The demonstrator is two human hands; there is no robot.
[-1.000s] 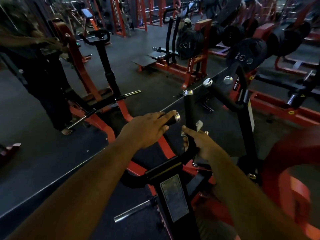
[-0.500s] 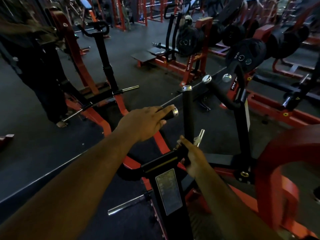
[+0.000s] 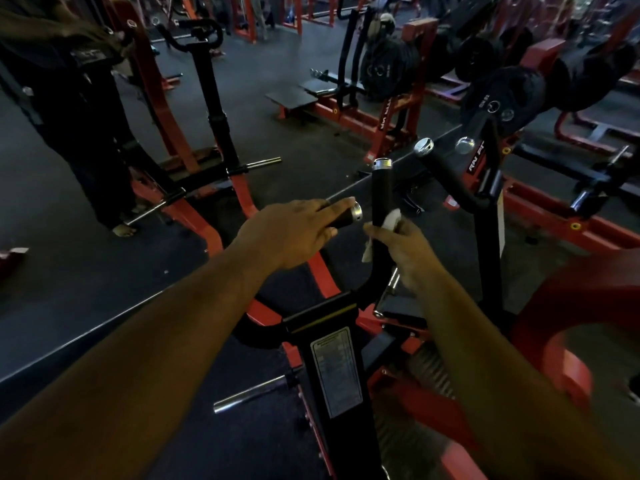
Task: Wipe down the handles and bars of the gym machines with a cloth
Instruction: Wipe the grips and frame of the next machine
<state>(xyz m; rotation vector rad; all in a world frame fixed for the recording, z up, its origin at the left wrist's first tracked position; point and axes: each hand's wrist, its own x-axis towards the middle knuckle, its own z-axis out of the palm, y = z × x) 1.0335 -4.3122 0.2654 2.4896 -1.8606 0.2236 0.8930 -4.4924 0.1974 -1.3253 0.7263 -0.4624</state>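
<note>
The left hand (image 3: 294, 233) grips and mostly hides a short handle (image 3: 348, 216), while the right hand (image 3: 403, 251) clamps a largely hidden white cloth (image 3: 391, 218) around the upright bar (image 3: 381, 192).

Your cloth (image 3: 390, 217) is white against the black upright handle (image 3: 380, 192), which ends in a silver cap (image 3: 382, 163). At lower centre of the frame the black post (image 3: 332, 393) carries a pale grey label (image 3: 336, 370). The frames (image 3: 388, 123) in the upper middle are red-orange, the weight plates (image 3: 502, 95) at upper right are black, and the floor (image 3: 69, 271) is dark grey.
</note>
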